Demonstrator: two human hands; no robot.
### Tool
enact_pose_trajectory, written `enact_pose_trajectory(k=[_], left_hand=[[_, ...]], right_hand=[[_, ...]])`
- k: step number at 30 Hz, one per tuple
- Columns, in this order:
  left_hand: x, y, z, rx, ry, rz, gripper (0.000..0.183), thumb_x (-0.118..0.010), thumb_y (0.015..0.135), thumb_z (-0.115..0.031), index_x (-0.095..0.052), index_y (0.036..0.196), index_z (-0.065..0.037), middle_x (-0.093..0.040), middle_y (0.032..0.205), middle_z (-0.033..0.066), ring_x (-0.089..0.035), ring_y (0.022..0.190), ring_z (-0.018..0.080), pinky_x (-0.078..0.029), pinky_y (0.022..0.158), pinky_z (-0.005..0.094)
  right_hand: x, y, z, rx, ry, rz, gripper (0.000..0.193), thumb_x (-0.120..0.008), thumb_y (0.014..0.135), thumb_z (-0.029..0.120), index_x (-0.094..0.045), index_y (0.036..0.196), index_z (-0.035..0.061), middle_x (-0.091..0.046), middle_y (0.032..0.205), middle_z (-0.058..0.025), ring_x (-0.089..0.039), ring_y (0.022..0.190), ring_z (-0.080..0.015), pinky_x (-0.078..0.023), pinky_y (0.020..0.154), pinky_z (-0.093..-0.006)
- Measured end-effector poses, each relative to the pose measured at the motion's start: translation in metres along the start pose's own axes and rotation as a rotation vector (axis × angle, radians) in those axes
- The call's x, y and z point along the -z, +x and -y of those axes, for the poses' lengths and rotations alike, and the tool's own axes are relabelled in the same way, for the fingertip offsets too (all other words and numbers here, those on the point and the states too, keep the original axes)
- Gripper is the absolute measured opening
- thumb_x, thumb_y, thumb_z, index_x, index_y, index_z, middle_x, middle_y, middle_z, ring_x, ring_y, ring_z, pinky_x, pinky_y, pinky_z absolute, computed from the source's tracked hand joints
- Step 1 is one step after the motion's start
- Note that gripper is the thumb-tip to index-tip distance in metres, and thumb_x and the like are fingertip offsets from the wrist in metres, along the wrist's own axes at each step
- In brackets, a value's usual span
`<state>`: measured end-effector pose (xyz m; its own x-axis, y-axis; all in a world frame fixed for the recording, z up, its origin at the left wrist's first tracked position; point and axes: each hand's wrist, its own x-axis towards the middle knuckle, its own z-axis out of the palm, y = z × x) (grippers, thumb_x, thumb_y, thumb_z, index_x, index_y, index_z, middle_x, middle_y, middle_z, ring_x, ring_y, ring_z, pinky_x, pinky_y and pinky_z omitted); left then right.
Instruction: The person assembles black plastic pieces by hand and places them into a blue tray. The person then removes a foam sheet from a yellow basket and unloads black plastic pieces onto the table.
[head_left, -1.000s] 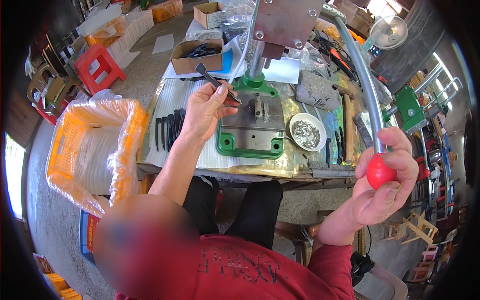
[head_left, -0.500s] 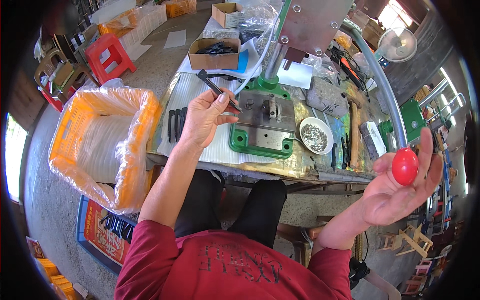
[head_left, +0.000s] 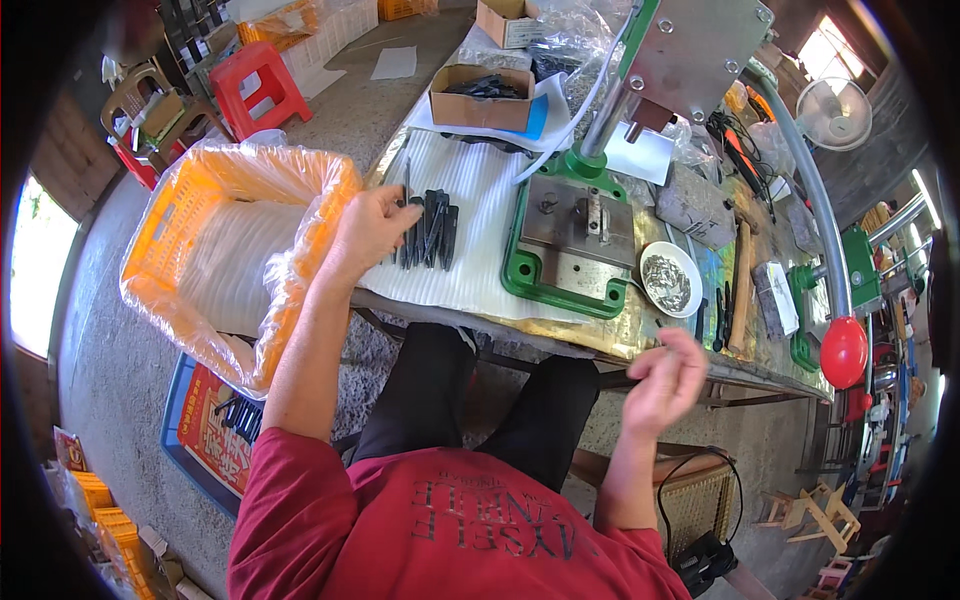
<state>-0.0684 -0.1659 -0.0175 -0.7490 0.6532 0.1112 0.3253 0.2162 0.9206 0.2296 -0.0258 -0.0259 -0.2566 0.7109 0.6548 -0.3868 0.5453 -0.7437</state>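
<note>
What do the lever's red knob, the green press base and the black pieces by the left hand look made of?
Red knob: probably hard plastic, glossy, judging by its smooth, saturated surface.
Green press base: likely painted metal, given its even colour and thick frame.
Black pieces: plastic or coated metal; their uniform dark surface leaves it open.

The left hand [head_left: 372,232] is now at the black pieces [head_left: 430,228]; the right hand [head_left: 664,385] is away from the red knob [head_left: 844,352].

Table [head_left: 625,338], green press [head_left: 575,215], 1 white bowl [head_left: 667,248]
</note>
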Motion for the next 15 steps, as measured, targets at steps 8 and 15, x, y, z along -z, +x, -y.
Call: enact_pose_trajectory(k=[8, 15], left_hand=[[-0.019, -0.001, 0.002, 0.022, 0.580, 0.037, 0.028, -0.056, 0.071, -0.019, -0.055, 0.088, 0.002, -0.056, 0.079, 0.0225, -0.053, 0.081, 0.0367, -0.041, 0.071, 0.0423], [-0.026, -0.001, 0.002, -0.021, 0.689, -0.024, 0.031, -0.055, 0.073, -0.026, -0.055, 0.087, 0.002, -0.056, 0.077, 0.0232, -0.054, 0.079, 0.0359, -0.041, 0.070, 0.0414]], right_hand=[[-0.018, -0.083, -0.034, -0.329, -0.255, 0.377, 0.007, -0.049, 0.076, 0.003, -0.051, 0.081, -0.0015, -0.053, 0.075, -0.0107, -0.051, 0.058, -0.0156, -0.041, 0.051, -0.0236], [-0.021, -0.102, -0.061, -0.304, -0.366, 0.485, 0.008, -0.050, 0.076, 0.005, -0.051, 0.082, -0.0006, -0.054, 0.075, -0.0143, -0.055, 0.064, -0.0238, -0.044, 0.056, -0.0290]])
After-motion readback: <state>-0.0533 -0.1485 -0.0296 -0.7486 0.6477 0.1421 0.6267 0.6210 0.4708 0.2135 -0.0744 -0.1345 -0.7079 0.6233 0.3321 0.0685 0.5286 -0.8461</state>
